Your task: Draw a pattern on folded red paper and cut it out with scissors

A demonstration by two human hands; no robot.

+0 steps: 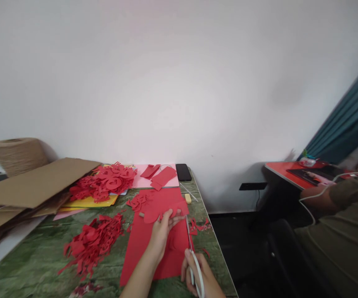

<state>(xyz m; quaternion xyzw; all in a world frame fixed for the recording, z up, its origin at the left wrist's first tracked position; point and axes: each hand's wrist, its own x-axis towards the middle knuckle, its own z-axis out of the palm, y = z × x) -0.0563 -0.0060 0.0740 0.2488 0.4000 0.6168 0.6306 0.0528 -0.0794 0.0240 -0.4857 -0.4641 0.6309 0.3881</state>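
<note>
My left hand (162,238) holds a sheet of red paper (149,258) near its upper edge, where a rounded cut shape (163,211) lies. My right hand (199,273) grips white-handled scissors (194,267), and their thin blades point up along the sheet's right edge. Red paper scraps (199,226) lie just beyond the blades. A large heap of red cut-outs (92,244) lies to the left of the sheet, and another (109,180) sits farther back.
The green marble-patterned table (33,275) holds a cardboard sheet (33,186), yellow paper (89,202), pink paper (166,174), and a black phone (183,172). A twine spool (17,156) stands at far left. A seated person (330,231) is at a red desk (286,174) on the right.
</note>
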